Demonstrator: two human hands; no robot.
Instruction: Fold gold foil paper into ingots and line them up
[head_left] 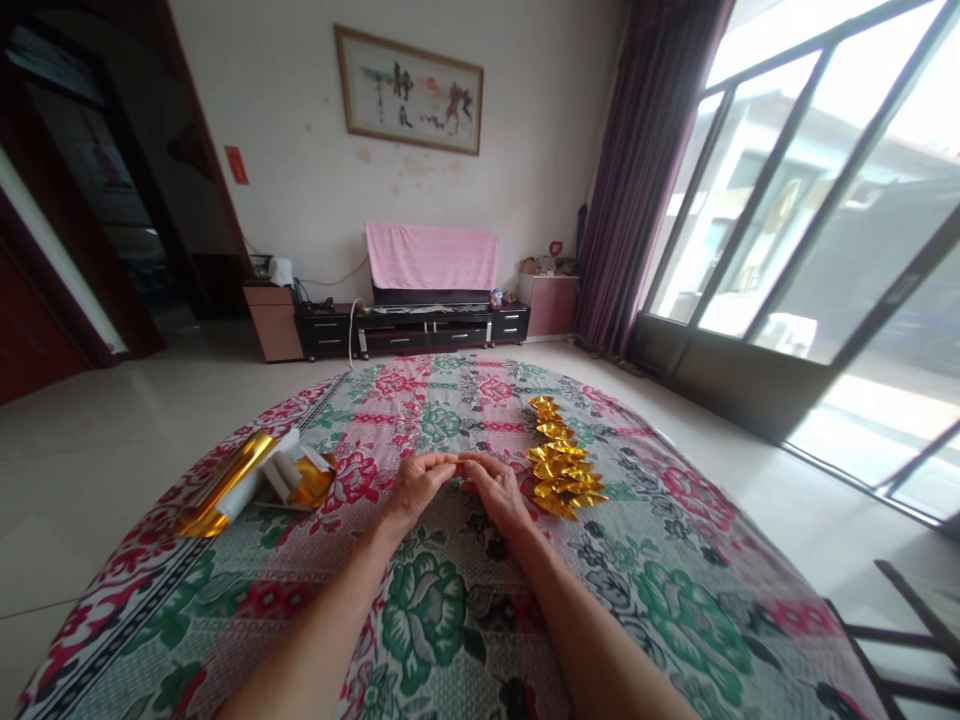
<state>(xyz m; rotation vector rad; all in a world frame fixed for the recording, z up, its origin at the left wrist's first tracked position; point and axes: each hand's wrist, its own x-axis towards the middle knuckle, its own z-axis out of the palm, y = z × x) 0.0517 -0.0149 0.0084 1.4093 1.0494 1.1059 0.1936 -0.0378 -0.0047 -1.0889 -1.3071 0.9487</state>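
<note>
Over the middle of the table, my left hand [420, 490] and my right hand [491, 487] meet at the fingertips. Both are closed in a pinch on a small piece of gold foil paper [460, 462], of which only a thin strip shows between the fingers. Just right of my right hand lies a row of folded gold foil pieces [559, 460] with pointed ends, overlapping one another. Further off to the left rests a shiny gold foil bundle [232, 485], and against it sits a white-edged packet [296, 475] with gold sheets showing.
A flowered cloth [427, 610] in red, green and grey covers the round table. Past its far edge stands a low black cabinet [427, 335] under a pink cloth [433, 257]. A dark chair or stool [907, 640] is at the lower right, near glass doors [787, 220].
</note>
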